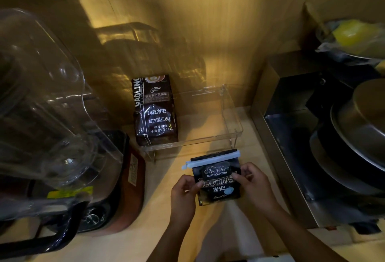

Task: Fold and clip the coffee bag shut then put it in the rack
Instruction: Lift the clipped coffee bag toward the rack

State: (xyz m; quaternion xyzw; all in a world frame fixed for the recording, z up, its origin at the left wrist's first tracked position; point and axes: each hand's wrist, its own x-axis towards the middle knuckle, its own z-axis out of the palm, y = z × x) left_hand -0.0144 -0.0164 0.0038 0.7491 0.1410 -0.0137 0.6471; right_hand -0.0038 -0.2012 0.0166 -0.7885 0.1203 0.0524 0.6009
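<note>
**Clipped bag held in front of the rack**

You held the small black coffee bag (218, 180) upright in both hands, just in front of the clear rack (231, 116) and not in it. Its top was folded over and a pale clip (211, 160) ran across the fold from edge to edge, its ends sticking out a little past both sides of the bag. Your left hand (184, 196) was closed on the bag's left edge, thumb on the printed face. Your right hand (255, 184) was closed on the right edge, thumb likewise on the front. The bag's bottom edge sat low over the table (158, 241); whether it touched, you could not tell from this view.

Beyond the clip, the rack's low front rim stood close. A larger dark coffee bag (155, 110) filled the rack's left end, leaving the middle and right of it open as far as the right wall. To your left a blender (52, 116) crowded the table edge, well apart from your left hand. To your right a metal box (291, 136) holding stacked pans (358, 136) stood near your right hand, with a strip of bare table between.
</note>
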